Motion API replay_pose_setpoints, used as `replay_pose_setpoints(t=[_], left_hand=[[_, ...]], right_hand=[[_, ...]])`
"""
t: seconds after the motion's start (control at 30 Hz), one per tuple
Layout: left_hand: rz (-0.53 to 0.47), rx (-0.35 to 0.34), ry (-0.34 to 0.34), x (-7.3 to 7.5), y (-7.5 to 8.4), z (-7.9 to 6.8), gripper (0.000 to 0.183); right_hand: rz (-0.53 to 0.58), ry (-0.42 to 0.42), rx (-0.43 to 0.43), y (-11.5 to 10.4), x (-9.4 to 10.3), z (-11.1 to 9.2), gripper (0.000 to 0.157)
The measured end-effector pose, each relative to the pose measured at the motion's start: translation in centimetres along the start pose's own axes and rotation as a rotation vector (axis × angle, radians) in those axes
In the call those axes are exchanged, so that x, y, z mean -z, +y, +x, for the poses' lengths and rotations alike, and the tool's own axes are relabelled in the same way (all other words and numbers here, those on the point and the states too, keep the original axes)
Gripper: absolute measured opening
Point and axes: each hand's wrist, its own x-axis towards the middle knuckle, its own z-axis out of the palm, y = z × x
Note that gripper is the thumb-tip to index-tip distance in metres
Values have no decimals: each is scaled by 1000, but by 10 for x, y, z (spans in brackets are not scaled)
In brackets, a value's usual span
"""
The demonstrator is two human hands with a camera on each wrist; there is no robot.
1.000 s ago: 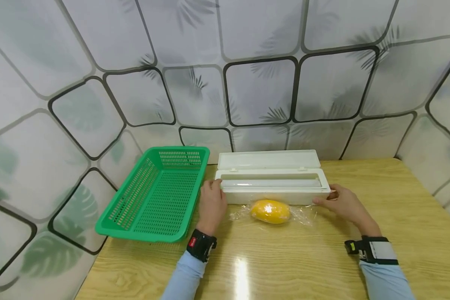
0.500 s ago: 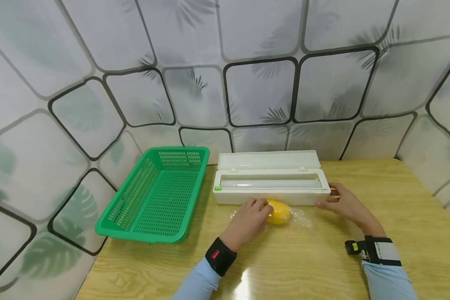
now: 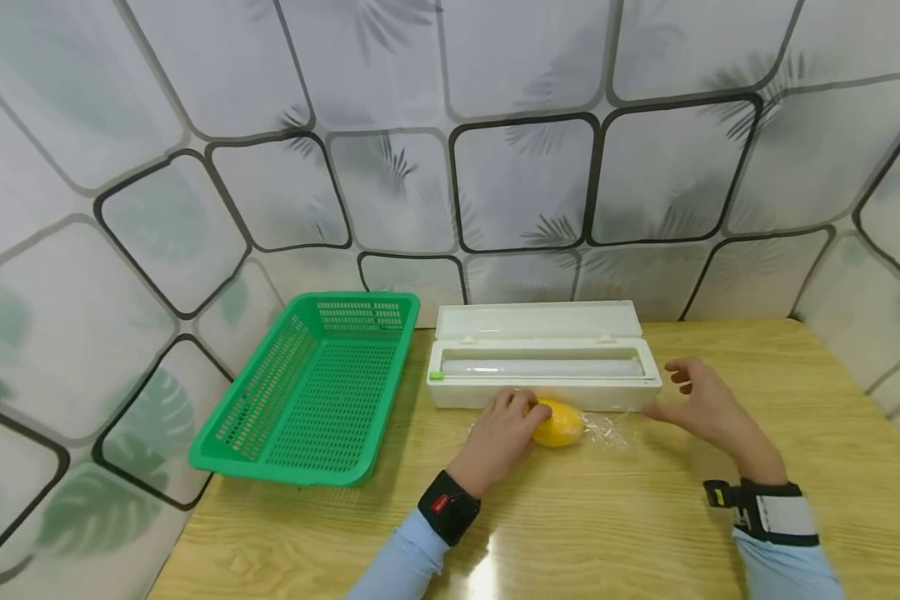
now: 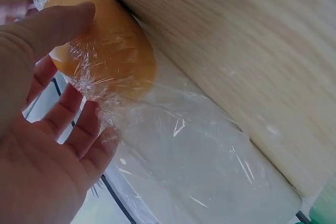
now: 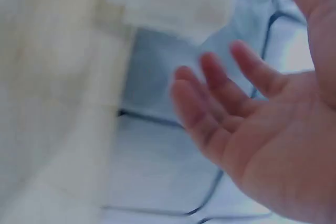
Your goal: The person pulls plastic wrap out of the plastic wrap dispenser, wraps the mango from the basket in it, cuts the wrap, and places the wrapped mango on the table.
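Observation:
In the head view my left hand (image 3: 501,437) holds a yellow mango (image 3: 558,425) wrapped in clear plastic film (image 3: 603,429). The left wrist view shows its thumb on the mango (image 4: 113,40) and its fingers at the film-covered side. Just behind stands a long white cling film dispenser (image 3: 543,395), lid (image 3: 540,320) up, a film roll (image 3: 543,367) inside and a green slider (image 3: 437,376) at its left end. Off the dispenser's right end is my right hand (image 3: 708,408), fingers loosely bent, holding nothing; it is blurred in the right wrist view.
A green perforated plastic basket (image 3: 375,446) stands on the wooden table (image 3: 607,525) to the left of the dispenser. Behind the table rises a patterned wall covering (image 3: 521,192), close to the raised lid.
My left hand has left the dispenser's left end and come right and nearer to take hold of the wrapped mango. The right hand has let go of the dispenser's right end and drawn slightly away.

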Motion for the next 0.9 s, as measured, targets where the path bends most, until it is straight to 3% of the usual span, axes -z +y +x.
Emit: replay_pose_setpoints(t=[0.1,0.17,0.27,0.33,0.53,0.7,0.9], left_hand=[[-1,21,-20,1,-1,-1,40],[3,29,-32,1,-2,-2,39],[18,30,-45,2,-3,-1,39],[36,26,-49,3,-4,-1,39],[73,14,-27,4,-6,-3,39],[74,3,-12,5,-9,-3,38],[50,-1,-24,7,-10,-4,41]], right_hand=[[-51,114,118,-26,-11,-3,56],[-66,148,225,-41,-24,-5,37],[-108,128,381,-55,-47,-3,26],[-141,84,428,-59,-60,-2,29],[-247,25,443,-58,-82,3,41],[-289,25,468,-54,-87,4,46],[-298,9,441,-53,-90,3,51]])
